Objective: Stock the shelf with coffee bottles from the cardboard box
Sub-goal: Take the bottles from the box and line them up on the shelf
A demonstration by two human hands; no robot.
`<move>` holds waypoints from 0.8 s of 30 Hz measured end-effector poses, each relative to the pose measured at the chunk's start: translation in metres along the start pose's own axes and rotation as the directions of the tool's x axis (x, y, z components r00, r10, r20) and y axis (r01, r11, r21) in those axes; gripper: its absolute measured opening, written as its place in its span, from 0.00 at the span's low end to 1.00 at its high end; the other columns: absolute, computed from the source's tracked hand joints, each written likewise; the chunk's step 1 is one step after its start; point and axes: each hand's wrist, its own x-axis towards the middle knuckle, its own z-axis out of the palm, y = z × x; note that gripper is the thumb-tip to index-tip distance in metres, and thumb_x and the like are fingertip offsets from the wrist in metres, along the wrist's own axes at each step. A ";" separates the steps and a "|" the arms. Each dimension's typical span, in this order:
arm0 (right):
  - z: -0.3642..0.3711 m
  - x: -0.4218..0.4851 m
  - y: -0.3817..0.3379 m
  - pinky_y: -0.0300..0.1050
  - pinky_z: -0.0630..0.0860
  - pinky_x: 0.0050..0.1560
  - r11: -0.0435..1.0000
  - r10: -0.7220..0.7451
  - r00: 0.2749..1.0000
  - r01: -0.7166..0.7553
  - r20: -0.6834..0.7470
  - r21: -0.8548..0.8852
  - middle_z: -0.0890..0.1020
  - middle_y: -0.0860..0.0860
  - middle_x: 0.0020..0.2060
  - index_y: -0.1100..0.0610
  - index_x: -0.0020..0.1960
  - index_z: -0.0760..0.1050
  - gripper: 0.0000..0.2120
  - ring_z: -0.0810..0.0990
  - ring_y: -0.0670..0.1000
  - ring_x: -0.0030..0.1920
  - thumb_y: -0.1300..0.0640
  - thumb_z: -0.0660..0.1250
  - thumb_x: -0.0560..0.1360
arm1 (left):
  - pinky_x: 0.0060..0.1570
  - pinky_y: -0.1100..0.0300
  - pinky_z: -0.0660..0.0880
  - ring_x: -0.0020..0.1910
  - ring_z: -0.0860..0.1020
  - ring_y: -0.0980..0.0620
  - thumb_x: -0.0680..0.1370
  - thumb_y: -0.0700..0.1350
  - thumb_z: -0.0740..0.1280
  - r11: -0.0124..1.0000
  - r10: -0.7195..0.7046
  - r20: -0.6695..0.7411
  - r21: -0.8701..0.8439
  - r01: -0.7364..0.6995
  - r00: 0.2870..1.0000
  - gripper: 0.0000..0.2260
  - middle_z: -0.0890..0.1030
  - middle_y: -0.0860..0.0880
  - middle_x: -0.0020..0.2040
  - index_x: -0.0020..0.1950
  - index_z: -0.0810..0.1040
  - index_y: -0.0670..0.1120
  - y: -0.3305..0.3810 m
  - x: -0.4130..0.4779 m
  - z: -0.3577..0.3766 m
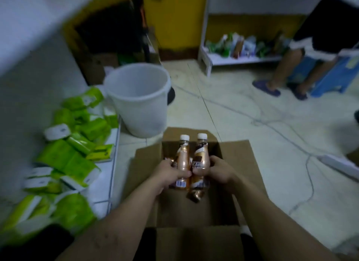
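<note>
Head view shows you bent over the open cardboard box (pixel 194 208) on the floor, each hand wrapped around one coffee bottle: your left hand (pixel 169 175) is closed on the left bottle (pixel 182 161), your right hand (pixel 219 171) is closed on the right bottle (pixel 201 159). You hold both by the lower body with their white caps up and their sides touching, above the box opening; taking a pair at once probably saves you trips to the shelf. At least one more bottle (pixel 195 195) lies lower in the box beneath your hands, though blur hides how many remain. The flaps are folded outward, which keeps the opening clear for your arms. To your left a low white shelf (pixel 114 144) carries a loose spread of green packets (pixel 77 149), with bare space along its near edge; I judge that is where the bottles could go, but I cannot tell for certain. A white bucket (pixel 139 97) stands just beyond the box on the pale tiled floor (pixel 252 144), which is crossed by thin cables. Farther off, another shelf (pixel 242 59) holds mixed packets against a yellow wall, and another person's legs (pixel 287 66) stand near it.
</note>
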 end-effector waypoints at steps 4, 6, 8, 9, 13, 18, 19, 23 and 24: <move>0.017 -0.084 -0.102 0.46 0.80 0.46 0.946 -0.324 0.941 0.325 -0.095 0.000 0.81 0.50 0.49 0.50 0.57 0.71 0.22 0.83 0.50 0.48 0.47 0.76 0.68 | 0.49 0.51 0.80 0.45 0.82 0.52 0.63 0.48 0.81 0.963 0.270 -0.208 0.044 -0.267 0.940 0.23 0.84 0.50 0.50 0.54 0.76 0.51 0.057 -0.073 -0.053; 0.027 -0.114 -0.138 0.44 0.80 0.45 0.879 -0.468 0.872 0.476 -0.146 0.026 0.81 0.50 0.51 0.48 0.58 0.70 0.18 0.82 0.49 0.48 0.49 0.72 0.72 | 0.52 0.49 0.80 0.47 0.82 0.50 0.63 0.50 0.80 0.925 0.378 -0.310 0.079 -0.373 0.872 0.24 0.83 0.50 0.49 0.55 0.76 0.51 0.079 -0.112 -0.078; 0.038 -0.142 -0.172 0.41 0.79 0.44 0.790 -0.595 0.789 0.609 -0.155 0.068 0.82 0.50 0.51 0.49 0.59 0.73 0.17 0.82 0.48 0.50 0.53 0.72 0.73 | 0.50 0.53 0.79 0.48 0.81 0.51 0.64 0.51 0.80 0.874 0.481 -0.416 0.156 -0.461 0.772 0.24 0.82 0.51 0.49 0.55 0.75 0.51 0.099 -0.152 -0.104; 0.045 -0.155 -0.189 0.39 0.78 0.43 0.750 -0.639 0.755 0.654 -0.148 0.096 0.83 0.50 0.51 0.51 0.60 0.74 0.18 0.82 0.48 0.50 0.56 0.73 0.72 | 0.48 0.56 0.78 0.48 0.81 0.52 0.64 0.51 0.80 0.849 0.523 -0.459 0.204 -0.488 0.718 0.25 0.82 0.52 0.50 0.56 0.74 0.51 0.107 -0.173 -0.118; 0.086 -0.205 -0.258 0.37 0.80 0.40 0.620 -0.769 0.636 0.766 -0.061 0.168 0.84 0.50 0.49 0.54 0.60 0.75 0.20 0.83 0.46 0.48 0.60 0.76 0.70 | 0.53 0.52 0.78 0.51 0.81 0.50 0.62 0.53 0.80 0.783 0.618 -0.577 0.386 -0.488 0.534 0.36 0.81 0.50 0.55 0.66 0.70 0.53 0.123 -0.266 -0.183; 0.174 -0.255 -0.320 0.48 0.83 0.45 0.513 -0.858 0.479 0.824 0.186 0.240 0.84 0.53 0.48 0.53 0.57 0.76 0.20 0.84 0.52 0.47 0.58 0.77 0.68 | 0.48 0.54 0.77 0.48 0.79 0.50 0.63 0.54 0.80 0.807 0.587 -0.705 0.550 -0.217 0.397 0.34 0.76 0.53 0.51 0.62 0.66 0.51 0.104 -0.400 -0.251; 0.197 -0.265 -0.328 0.51 0.83 0.46 0.506 -0.857 0.449 0.827 0.253 0.244 0.83 0.54 0.48 0.53 0.56 0.76 0.20 0.84 0.53 0.48 0.58 0.78 0.67 | 0.48 0.55 0.77 0.49 0.78 0.50 0.63 0.54 0.80 0.826 0.557 -0.743 0.542 -0.156 0.371 0.33 0.76 0.53 0.52 0.61 0.66 0.50 0.093 -0.425 -0.259; 0.295 -0.302 -0.334 0.57 0.82 0.49 0.523 -0.788 0.366 0.822 0.495 0.225 0.84 0.54 0.46 0.52 0.52 0.75 0.24 0.84 0.55 0.47 0.56 0.81 0.60 | 0.47 0.54 0.79 0.48 0.78 0.51 0.58 0.52 0.82 0.914 0.375 -0.882 0.403 0.046 0.287 0.35 0.77 0.53 0.52 0.58 0.66 0.50 0.025 -0.504 -0.276; 0.319 -0.310 -0.328 0.58 0.82 0.49 0.546 -0.750 0.358 0.810 0.556 0.216 0.84 0.54 0.46 0.52 0.51 0.75 0.24 0.84 0.55 0.47 0.56 0.81 0.59 | 0.47 0.53 0.80 0.48 0.79 0.51 0.56 0.52 0.82 0.929 0.324 -0.909 0.358 0.091 0.262 0.37 0.78 0.54 0.52 0.58 0.67 0.51 0.004 -0.518 -0.276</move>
